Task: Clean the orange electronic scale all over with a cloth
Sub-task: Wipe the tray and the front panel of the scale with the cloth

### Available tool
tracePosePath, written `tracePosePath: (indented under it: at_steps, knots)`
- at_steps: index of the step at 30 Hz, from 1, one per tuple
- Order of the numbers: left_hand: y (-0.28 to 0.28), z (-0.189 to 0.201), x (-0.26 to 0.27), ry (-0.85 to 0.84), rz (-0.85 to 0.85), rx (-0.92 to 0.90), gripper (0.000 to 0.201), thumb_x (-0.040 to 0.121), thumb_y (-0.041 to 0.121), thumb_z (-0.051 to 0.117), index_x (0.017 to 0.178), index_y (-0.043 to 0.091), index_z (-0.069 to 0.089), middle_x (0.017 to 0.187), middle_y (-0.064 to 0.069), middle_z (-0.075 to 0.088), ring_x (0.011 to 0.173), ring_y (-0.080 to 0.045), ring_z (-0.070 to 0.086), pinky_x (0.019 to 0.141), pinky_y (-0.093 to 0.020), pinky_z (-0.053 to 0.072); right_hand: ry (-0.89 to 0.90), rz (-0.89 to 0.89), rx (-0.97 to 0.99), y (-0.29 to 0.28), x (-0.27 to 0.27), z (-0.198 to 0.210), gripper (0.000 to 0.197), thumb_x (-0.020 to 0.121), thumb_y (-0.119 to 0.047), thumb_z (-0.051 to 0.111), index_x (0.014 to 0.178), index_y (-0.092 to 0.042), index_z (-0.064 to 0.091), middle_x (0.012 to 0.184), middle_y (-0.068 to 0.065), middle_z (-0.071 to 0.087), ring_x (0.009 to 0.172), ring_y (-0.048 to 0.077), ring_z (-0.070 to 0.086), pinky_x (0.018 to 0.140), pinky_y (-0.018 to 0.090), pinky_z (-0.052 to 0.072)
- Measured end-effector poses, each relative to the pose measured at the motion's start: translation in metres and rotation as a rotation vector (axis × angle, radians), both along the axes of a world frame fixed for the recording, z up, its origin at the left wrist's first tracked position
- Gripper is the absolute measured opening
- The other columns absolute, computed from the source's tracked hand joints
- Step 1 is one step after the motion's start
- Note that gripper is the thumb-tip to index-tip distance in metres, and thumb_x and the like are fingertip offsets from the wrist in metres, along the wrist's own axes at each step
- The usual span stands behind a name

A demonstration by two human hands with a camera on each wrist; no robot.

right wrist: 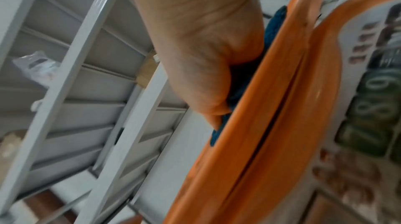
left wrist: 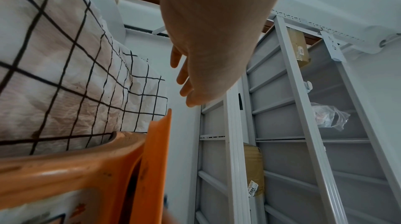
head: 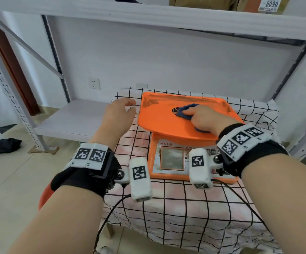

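1. The orange electronic scale (head: 167, 121) is seen standing on a small table draped in a white black-gridded tablecloth (head: 185, 208), in front of a white wall and under a grey metal shelf (head: 148, 17).
2. A blue cloth (head: 184, 111) is pressed onto the middle of the scale's weighing tray by the right hand (head: 205, 119); the fingers are curled over it, with blue fabric showing past the fingertips and under the heel of the palm.
3. From the right wrist view, the cloth (right wrist: 240, 90) is caught squeezed between the right hand (right wrist: 204, 52) and the tray surface, though that picture is blurred.
4. Dark smudges are noted along the tray's far edge and left side.
5. The left hand (head: 119, 116) is held just beside the tray's left edge, above the tablecloth, fingers relaxed and loosely spread, nothing gripped; contact with the tray cannot be told.
6. In the left wrist view, the left hand (left wrist: 208, 52) is shown with its fingers apart, clear of the orange rim (left wrist: 158, 150).
7. Below the tray, the scale's grey display window (head: 172, 158) is faced toward the person.
8. A black cable (head: 110, 211) is trailed across the cloth's near side.
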State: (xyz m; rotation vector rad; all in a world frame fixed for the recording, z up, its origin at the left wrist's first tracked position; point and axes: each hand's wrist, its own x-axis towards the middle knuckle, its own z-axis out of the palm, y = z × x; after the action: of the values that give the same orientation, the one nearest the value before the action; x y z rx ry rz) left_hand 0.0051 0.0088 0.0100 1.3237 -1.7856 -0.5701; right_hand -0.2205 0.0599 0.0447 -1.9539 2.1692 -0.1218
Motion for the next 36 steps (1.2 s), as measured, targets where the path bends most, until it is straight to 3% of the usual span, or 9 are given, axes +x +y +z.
tracePosePath:
  at_steps: [7, 10, 13, 15, 18, 21, 24, 28, 36]
  knots:
    - [0.002, -0.002, 0.0, -0.051, 0.017, -0.014, 0.028, 0.093, 0.015, 0.05, 0.119, 0.015, 0.061, 0.126, 0.0, 0.059, 0.114, -0.019, 0.051, 0.093, -0.025, 0.036, 0.02, 0.421, -0.031, -0.015, 0.074, 0.0, 0.053, 0.093, 0.003, 0.032, 0.132, -0.028, 0.053, 0.143, -0.003, 0.042, 0.129, 0.022, 0.038, 0.097, 0.024, 0.027]
    - [0.003, 0.0, -0.002, -0.067, 0.009, -0.026, 0.028, 0.092, 0.016, 0.05, 0.118, 0.016, 0.061, 0.126, 0.0, 0.059, 0.114, -0.019, 0.052, 0.092, -0.026, 0.037, -0.068, 0.481, -0.029, -0.003, 0.066, 0.003, 0.053, 0.093, 0.005, 0.033, 0.126, -0.026, 0.059, 0.128, -0.013, 0.05, 0.113, 0.011, 0.044, 0.076, 0.009, 0.027]
    - [0.008, 0.001, -0.007, -0.074, 0.001, -0.03, 0.029, 0.092, 0.016, 0.049, 0.118, 0.016, 0.062, 0.124, 0.0, 0.06, 0.109, -0.019, 0.053, 0.091, -0.025, 0.037, -0.201, 0.418, -0.011, 0.016, 0.047, 0.004, 0.059, 0.088, 0.011, 0.034, 0.12, -0.03, 0.063, 0.117, -0.019, 0.055, 0.105, 0.0, 0.05, 0.076, 0.005, 0.03]
    - [0.012, 0.002, -0.011, -0.084, -0.009, -0.035, 0.029, 0.091, 0.018, 0.049, 0.117, 0.018, 0.062, 0.124, -0.001, 0.06, 0.11, -0.021, 0.054, 0.095, -0.031, 0.041, -0.238, 0.337, 0.007, 0.026, 0.027, 0.007, 0.063, 0.082, 0.015, 0.034, 0.113, -0.029, 0.068, 0.124, -0.021, 0.056, 0.117, 0.004, 0.049, 0.086, 0.012, 0.037]
    - [0.019, 0.005, -0.02, -0.081, -0.046, -0.046, 0.03, 0.092, 0.017, 0.048, 0.119, 0.018, 0.061, 0.126, -0.002, 0.057, 0.116, -0.02, 0.051, 0.095, -0.029, 0.038, -0.252, 0.172, -0.016, 0.047, -0.012, 0.01, 0.062, 0.082, 0.015, 0.033, 0.107, -0.03, 0.069, 0.116, -0.021, 0.056, 0.111, 0.007, 0.05, 0.073, 0.006, 0.038]
    - [0.023, 0.007, -0.027, -0.104, -0.058, -0.094, 0.03, 0.092, 0.015, 0.049, 0.12, 0.015, 0.061, 0.127, -0.005, 0.057, 0.118, -0.022, 0.049, 0.095, -0.029, 0.037, -0.243, 0.025, -0.071, 0.057, -0.042, 0.002, 0.056, 0.091, 0.01, 0.033, 0.119, -0.028, 0.063, 0.118, -0.011, 0.055, 0.103, 0.009, 0.047, 0.089, 0.017, 0.034]
    - [0.024, 0.008, -0.03, -0.155, -0.068, -0.108, 0.031, 0.092, 0.016, 0.05, 0.121, 0.014, 0.061, 0.128, -0.007, 0.057, 0.118, -0.025, 0.049, 0.099, -0.036, 0.039, -0.181, -0.032, -0.06, 0.039, -0.046, -0.007, 0.038, 0.097, -0.003, 0.036, 0.118, -0.019, 0.064, 0.116, -0.004, 0.056, 0.12, 0.016, 0.045, 0.099, 0.014, 0.021]
    - [0.022, 0.01, -0.033, -0.177, -0.077, -0.133, 0.029, 0.092, 0.015, 0.05, 0.118, 0.014, 0.063, 0.126, -0.008, 0.058, 0.117, -0.026, 0.051, 0.099, -0.036, 0.039, -0.052, -0.017, -0.057, 0.017, -0.018, -0.012, 0.046, 0.087, -0.012, 0.033, 0.112, -0.036, 0.063, 0.127, -0.002, 0.055, 0.116, 0.027, 0.048, 0.103, 0.048, 0.035]
    - [0.012, 0.008, -0.051, -0.232, -0.062, -0.157, 0.029, 0.09, 0.016, 0.05, 0.116, 0.017, 0.063, 0.125, -0.007, 0.058, 0.116, -0.026, 0.049, 0.098, -0.036, 0.038, -0.066, 0.333, -0.078, 0.004, 0.036, -0.003, 0.049, 0.094, -0.002, 0.034, 0.128, -0.029, 0.057, 0.138, -0.006, 0.05, 0.127, 0.018, 0.042, 0.104, 0.027, 0.031]
